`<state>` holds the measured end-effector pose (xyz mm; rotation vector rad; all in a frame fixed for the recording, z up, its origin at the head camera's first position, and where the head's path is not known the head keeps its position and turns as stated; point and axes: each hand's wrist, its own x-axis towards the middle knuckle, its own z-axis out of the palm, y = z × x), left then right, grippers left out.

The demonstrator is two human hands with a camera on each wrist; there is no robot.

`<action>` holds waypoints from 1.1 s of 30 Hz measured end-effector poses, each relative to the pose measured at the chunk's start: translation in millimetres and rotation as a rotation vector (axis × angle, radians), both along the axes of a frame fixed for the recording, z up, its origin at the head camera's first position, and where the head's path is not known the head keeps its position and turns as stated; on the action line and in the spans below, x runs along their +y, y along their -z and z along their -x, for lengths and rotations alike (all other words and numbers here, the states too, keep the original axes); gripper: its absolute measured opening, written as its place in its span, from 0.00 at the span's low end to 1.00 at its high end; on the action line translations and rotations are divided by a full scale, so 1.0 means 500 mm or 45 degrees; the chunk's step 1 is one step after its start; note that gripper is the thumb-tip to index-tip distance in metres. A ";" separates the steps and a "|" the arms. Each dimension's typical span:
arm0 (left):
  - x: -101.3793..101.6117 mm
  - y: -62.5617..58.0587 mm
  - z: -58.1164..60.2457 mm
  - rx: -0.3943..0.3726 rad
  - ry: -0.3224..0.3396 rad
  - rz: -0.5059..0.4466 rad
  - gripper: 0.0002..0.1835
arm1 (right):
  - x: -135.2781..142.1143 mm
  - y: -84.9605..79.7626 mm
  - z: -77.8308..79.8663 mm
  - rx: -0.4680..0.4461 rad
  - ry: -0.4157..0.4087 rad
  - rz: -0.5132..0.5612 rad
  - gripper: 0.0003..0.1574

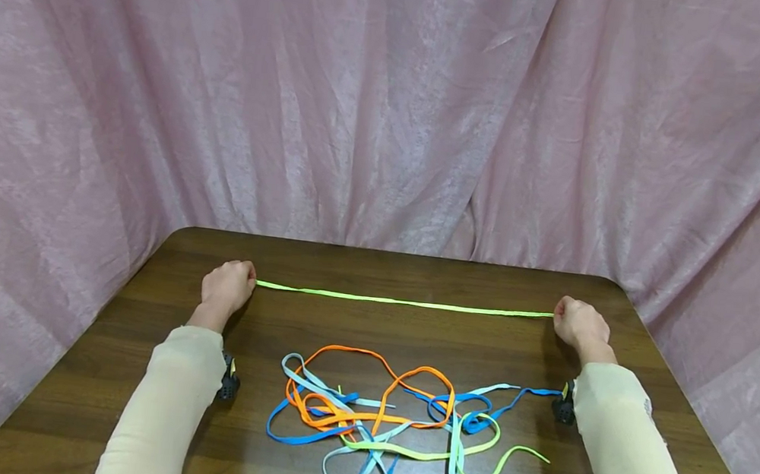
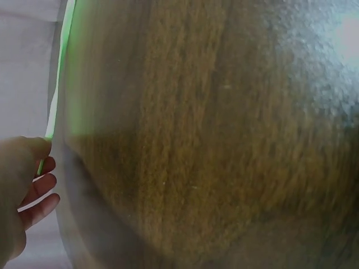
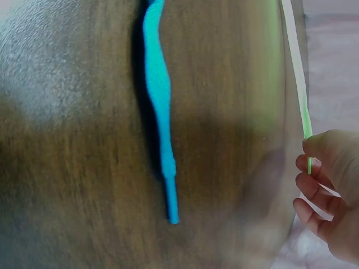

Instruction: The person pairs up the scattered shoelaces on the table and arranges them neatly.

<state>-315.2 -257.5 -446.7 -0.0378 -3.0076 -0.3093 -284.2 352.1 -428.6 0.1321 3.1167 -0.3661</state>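
A yellow-green shoelace [image 1: 401, 302] stretches straight from side to side over the far part of the table. Its left end is pinched by my left hand [image 1: 228, 285], and the tip pokes out below the thumb in the left wrist view. My right hand [image 1: 582, 323] pinches the other end the same way; the tip shows beneath the thumb [image 3: 331, 147] in the right wrist view. Nearer to me lies a loose tangle of flat laces: an orange shoelace [image 1: 358, 350], light blue laces [image 1: 455, 450], blue laces [image 1: 295, 439] and another yellow-green shoelace [image 1: 410, 452].
The brown wooden table [image 1: 248, 461] has rounded far corners. Pink curtains [image 1: 364, 113] hang behind it and at both sides. One blue lace end [image 3: 160, 95] reaches toward the right wrist. Dark wrist cameras [image 1: 229, 379] sit at both sleeve cuffs.
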 end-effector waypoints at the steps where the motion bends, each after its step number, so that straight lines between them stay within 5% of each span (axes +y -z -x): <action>1: 0.001 0.001 0.000 -0.001 0.003 0.006 0.05 | 0.000 0.001 0.000 -0.006 -0.001 -0.003 0.07; 11: 0.003 0.010 -0.002 -0.072 -0.001 0.026 0.04 | 0.001 0.019 -0.004 -0.009 -0.014 -0.014 0.06; 22: 0.000 0.021 -0.008 -0.012 0.003 0.027 0.04 | 0.002 0.033 -0.006 0.023 -0.023 -0.010 0.03; 33: -0.007 0.016 -0.011 -0.080 0.009 -0.042 0.12 | 0.003 0.036 -0.012 -0.004 -0.045 -0.011 0.12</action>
